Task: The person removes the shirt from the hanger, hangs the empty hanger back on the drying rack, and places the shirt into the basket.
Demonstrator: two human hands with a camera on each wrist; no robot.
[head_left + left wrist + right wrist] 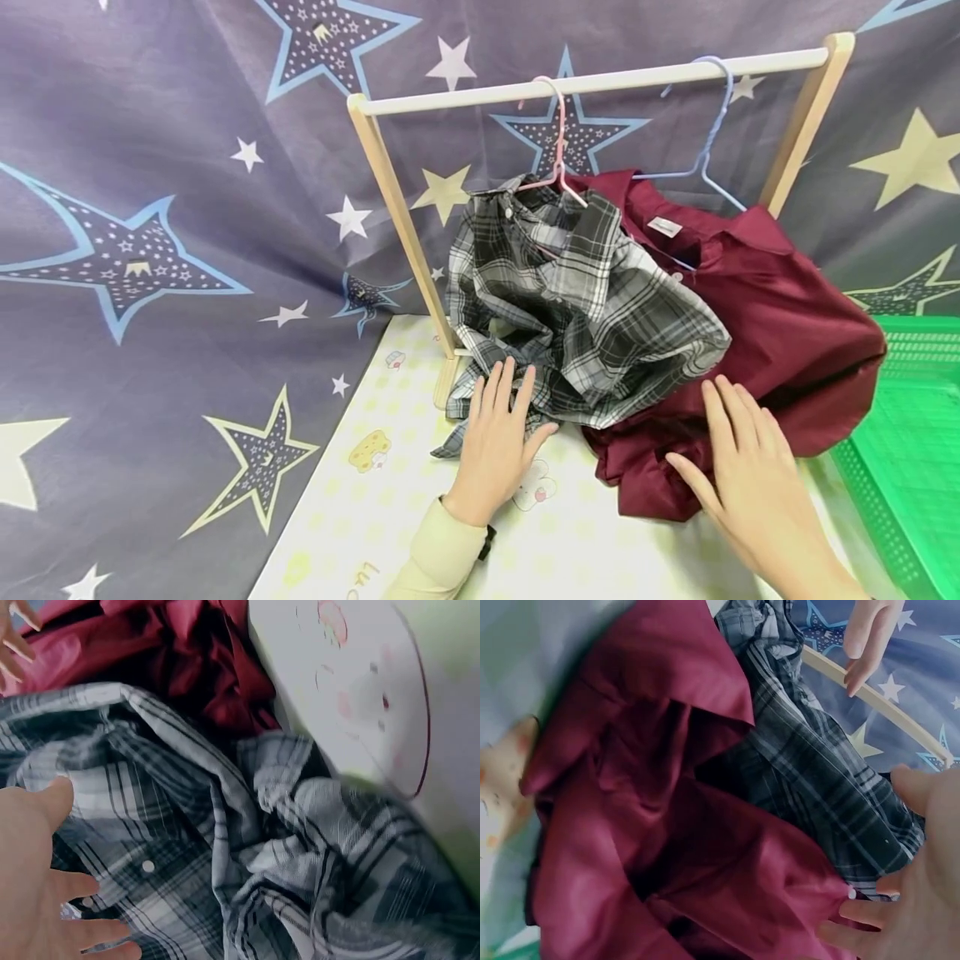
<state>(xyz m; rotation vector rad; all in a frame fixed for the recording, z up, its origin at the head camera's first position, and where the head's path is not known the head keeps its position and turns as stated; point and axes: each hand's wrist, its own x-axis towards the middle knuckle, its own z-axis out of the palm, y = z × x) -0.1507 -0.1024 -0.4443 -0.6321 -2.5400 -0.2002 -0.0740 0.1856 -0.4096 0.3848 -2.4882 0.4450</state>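
A grey and black plaid shirt hangs from a pink hanger, its lower part bunched on the table. Behind it to the right, a maroon shirt hangs on a blue hanger, its hem crumpled on the tabletop. My left hand has its fingers extended over the plaid shirt's lower folds; in the left wrist view the fingers lie spread beside the buttoned front. My right hand reaches with straight fingers over the maroon shirt's lower part. Neither hand grips anything.
Both hangers hook on the white bar of a small rack with wooden posts. A green basket stands at the right. The patterned tablecloth covers the table, and a starry curtain hangs behind.
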